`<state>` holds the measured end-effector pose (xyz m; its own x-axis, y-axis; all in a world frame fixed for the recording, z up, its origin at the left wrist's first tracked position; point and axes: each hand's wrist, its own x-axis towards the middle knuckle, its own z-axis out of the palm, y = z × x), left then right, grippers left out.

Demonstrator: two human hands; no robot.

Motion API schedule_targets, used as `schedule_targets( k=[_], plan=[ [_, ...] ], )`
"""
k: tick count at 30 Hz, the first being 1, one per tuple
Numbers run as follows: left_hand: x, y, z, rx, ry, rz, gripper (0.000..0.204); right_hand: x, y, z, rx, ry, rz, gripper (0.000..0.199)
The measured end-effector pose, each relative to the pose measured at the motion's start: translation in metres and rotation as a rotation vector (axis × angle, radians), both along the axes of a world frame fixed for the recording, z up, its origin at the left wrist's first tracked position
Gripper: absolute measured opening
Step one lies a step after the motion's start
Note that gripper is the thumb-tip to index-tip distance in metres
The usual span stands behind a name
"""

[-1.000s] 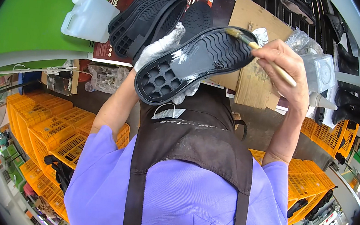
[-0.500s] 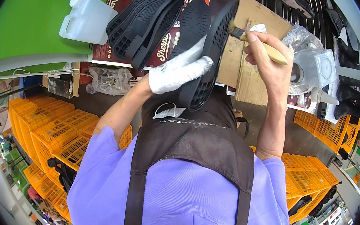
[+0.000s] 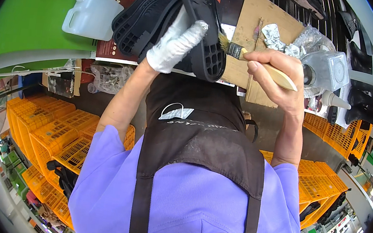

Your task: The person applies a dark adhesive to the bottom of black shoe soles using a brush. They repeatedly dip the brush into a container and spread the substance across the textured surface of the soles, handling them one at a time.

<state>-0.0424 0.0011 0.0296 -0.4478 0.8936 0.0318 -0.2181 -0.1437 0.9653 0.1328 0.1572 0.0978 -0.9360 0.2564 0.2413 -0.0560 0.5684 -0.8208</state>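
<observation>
Over the front edge of the table (image 3: 115, 60), you have a black shoe sole (image 3: 209, 38) held up and tilted, its heel end with the grid of holes toward you and its toe running up past the top of the view. It looks like moulded rubber, so expect it to be fairly light for its length, firm at the heel and springier along the narrower middle, and hardly fragile. Any wet patch would probably make it slick, so the dry middle is your surest place to hold, clear of the edge.

That is about where your gloved left hand (image 3: 176, 45) has it: your thumb is pressed flat on the tread face, and the fingers pass behind, where you cannot see how far they wrap. The hold looks closed and steady. Your bare right hand (image 3: 282, 74) is closed on the wooden handle of a brush (image 3: 235, 50), pinched between thumb and fingers; the bristles meet the sole's right edge near the heel, or sit just beside it.

To the left of your glove lie more black soles (image 3: 134, 27), close together, with a white jug (image 3: 92, 13) beyond them. Right of the sole you have a sheet of cardboard (image 3: 251, 16), crumpled foil (image 3: 272, 36) and a clear plastic container (image 3: 334, 70).
</observation>
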Motion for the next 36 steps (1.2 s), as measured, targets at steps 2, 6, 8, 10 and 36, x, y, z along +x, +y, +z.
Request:
schedule_targets(
  k=[2,6,8,10,36],
  plan=[
    [-0.009,0.001,-0.001,0.059,0.0,-0.009,0.057,-0.001,0.005,0.002,0.105,0.07,0.084,0.011],
    [-0.029,-0.003,0.005,0.058,0.057,-0.148,0.067,-0.002,0.009,0.007,0.151,0.038,0.11,0.009],
    [-0.028,-0.004,0.013,0.054,0.025,-0.131,0.072,-0.004,0.01,0.007,0.166,0.012,0.115,0.009],
    [-0.022,-0.007,0.011,0.142,-0.07,-0.072,0.086,-0.007,0.011,0.007,0.172,0.009,0.11,0.008],
    [-0.019,-0.01,-0.007,-0.029,1.096,-0.018,0.05,-0.012,0.016,0.016,-0.813,-0.071,-0.061,0.024]
  ],
)
